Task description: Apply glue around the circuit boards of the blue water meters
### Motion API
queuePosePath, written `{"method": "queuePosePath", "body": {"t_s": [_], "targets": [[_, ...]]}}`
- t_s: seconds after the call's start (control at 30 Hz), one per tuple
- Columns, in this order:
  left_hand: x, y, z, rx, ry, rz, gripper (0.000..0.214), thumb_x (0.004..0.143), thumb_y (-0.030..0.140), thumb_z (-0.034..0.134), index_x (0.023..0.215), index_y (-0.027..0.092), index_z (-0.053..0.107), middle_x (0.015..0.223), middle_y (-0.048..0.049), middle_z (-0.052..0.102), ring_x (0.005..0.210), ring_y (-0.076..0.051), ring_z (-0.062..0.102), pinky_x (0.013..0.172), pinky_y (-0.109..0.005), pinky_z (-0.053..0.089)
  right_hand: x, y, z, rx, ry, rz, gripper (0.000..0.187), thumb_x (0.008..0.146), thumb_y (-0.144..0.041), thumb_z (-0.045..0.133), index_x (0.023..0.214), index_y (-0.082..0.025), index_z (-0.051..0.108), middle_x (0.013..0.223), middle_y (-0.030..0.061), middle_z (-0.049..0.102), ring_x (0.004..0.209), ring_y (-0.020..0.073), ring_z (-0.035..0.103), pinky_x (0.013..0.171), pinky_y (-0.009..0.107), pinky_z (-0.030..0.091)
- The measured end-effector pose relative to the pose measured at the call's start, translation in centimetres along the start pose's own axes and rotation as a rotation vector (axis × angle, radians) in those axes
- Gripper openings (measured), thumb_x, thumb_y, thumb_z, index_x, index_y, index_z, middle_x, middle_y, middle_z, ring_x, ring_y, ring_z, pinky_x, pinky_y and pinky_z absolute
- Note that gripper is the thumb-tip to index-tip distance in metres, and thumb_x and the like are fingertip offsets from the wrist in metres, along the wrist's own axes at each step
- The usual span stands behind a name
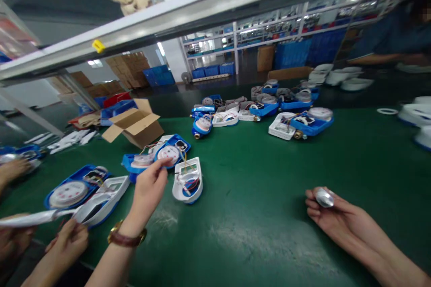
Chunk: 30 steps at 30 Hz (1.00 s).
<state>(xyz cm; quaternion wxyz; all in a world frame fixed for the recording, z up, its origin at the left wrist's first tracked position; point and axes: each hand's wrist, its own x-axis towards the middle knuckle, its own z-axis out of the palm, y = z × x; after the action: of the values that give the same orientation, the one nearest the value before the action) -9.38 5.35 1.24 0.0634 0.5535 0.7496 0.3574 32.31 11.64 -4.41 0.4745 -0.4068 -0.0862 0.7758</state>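
My left hand (pixel 150 193), with a watch on its wrist, has thumb and fingers closed at the near edge of a blue water meter (pixel 170 154) with a round white dial. Joined by wires, a white cover (pixel 187 180) lies open side up just right of it. Another blue meter (pixel 141 161) sits close on the left, partly behind my hand. On the right, above the green tabletop, my right hand (pixel 336 217) is palm up, fingers curled round a small shiny silver rounded piece (pixel 324 197). Its exact kind I cannot make out.
A co-worker's hands (pixel 69 242) hold a white tool at lower left, beside an opened meter (pixel 72 193). An open cardboard box (pixel 134 123) stands behind. More meters (pixel 311 121) cluster at the back. White covers (pixel 417 114) lie far right. A shelf beam (pixel 161 18) crosses overhead.
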Motion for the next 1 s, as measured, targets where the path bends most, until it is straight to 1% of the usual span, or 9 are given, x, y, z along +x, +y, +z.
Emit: {"method": "queuePosePath", "body": {"t_s": [0.07,0.13,0.23,0.33,0.47,0.63,0.8,0.9,1.0], "targets": [[0.5,2.2,1.2,-0.007,-0.001,0.093,0.029,0.087,0.038,0.044,0.104,0.021,0.061,0.085,-0.0019,0.065,0.061,-0.014,0.054,0.060,-0.029,0.046,-0.2,-0.6,-0.1,0.085,-0.084,-0.035,0.014,0.062,-0.012,0.070,0.072,-0.016,0.061,0.074,0.0058,0.060,0.061,0.0130,0.052,0.053,0.023,0.044],[1.3,5.3,3.7,-0.040,-0.102,0.227,0.027,0.084,0.039,0.045,0.097,0.024,0.064,0.085,-0.0015,0.067,0.068,-0.017,0.059,0.061,-0.029,0.048,-0.5,-1.5,0.0,0.138,-0.109,-0.092,0.014,0.062,-0.014,0.072,0.071,-0.015,0.061,0.074,0.0057,0.060,0.060,0.0125,0.051,0.053,0.023,0.043],[2.9,11.0,9.6,-0.080,-0.334,0.456,0.022,0.087,0.035,0.048,0.097,0.024,0.064,0.095,-0.0027,0.067,0.087,-0.018,0.063,0.076,-0.031,0.051,-1.1,-3.0,-0.2,0.205,-0.126,-0.180,0.013,0.063,-0.015,0.073,0.070,-0.015,0.062,0.074,0.0047,0.059,0.060,0.0117,0.049,0.053,0.023,0.043],[5.1,16.9,16.7,-0.056,-0.458,0.611,0.025,0.090,0.035,0.053,0.106,0.016,0.058,0.108,-0.0064,0.062,0.098,-0.018,0.059,0.087,-0.040,0.050,-1.6,-4.4,-0.8,0.261,-0.141,-0.247,0.018,0.059,-0.016,0.077,0.069,-0.015,0.063,0.072,0.0029,0.058,0.058,0.0096,0.047,0.052,0.021,0.042],[8.3,24.3,25.0,0.045,-0.373,0.674,0.035,0.089,0.036,0.054,0.118,0.018,0.052,0.122,-0.0092,0.053,0.108,-0.022,0.054,0.091,-0.045,0.048,-1.9,-6.0,-1.5,0.321,-0.130,-0.314,0.026,0.052,-0.019,0.084,0.068,-0.016,0.064,0.072,0.0014,0.058,0.057,0.0075,0.045,0.051,0.018,0.041],[10.0,32.0,31.9,0.217,-0.306,0.728,0.043,0.087,0.040,0.056,0.124,0.018,0.048,0.130,-0.0105,0.048,0.115,-0.026,0.050,0.096,-0.051,0.044,-1.8,-6.7,-2.1,0.373,-0.140,-0.376,0.028,0.050,-0.023,0.086,0.067,-0.016,0.065,0.072,0.0014,0.056,0.056,0.0074,0.043,0.048,0.019,0.039],[10.3,34.1,34.2,0.393,-0.285,0.677,0.039,0.088,0.036,0.056,0.121,0.017,0.050,0.124,-0.0097,0.052,0.107,-0.023,0.054,0.089,-0.046,0.049,-1.3,-6.6,-3.1,0.328,-0.226,-0.373,0.025,0.056,-0.027,0.085,0.071,-0.018,0.067,0.075,0.0021,0.058,0.057,0.0078,0.044,0.049,0.020,0.041],[9.7,32.7,32.7,0.440,-0.304,0.738,0.039,0.088,0.036,0.055,0.122,0.018,0.049,0.124,-0.0097,0.052,0.106,-0.023,0.055,0.088,-0.045,0.050,-1.0,-6.6,-3.4,0.340,-0.207,-0.358,0.025,0.054,-0.025,0.086,0.070,-0.018,0.067,0.074,0.0016,0.059,0.057,0.0081,0.045,0.049,0.020,0.041],[8.1,29.7,29.3,0.441,-0.361,0.873,0.040,0.088,0.036,0.056,0.123,0.018,0.049,0.126,-0.0100,0.050,0.109,-0.024,0.054,0.089,-0.046,0.049,-1.0,-6.8,-3.4,0.327,-0.207,-0.368,0.024,0.056,-0.023,0.085,0.071,-0.018,0.067,0.074,0.0018,0.059,0.059,0.0086,0.046,0.050,0.020,0.042]]}}
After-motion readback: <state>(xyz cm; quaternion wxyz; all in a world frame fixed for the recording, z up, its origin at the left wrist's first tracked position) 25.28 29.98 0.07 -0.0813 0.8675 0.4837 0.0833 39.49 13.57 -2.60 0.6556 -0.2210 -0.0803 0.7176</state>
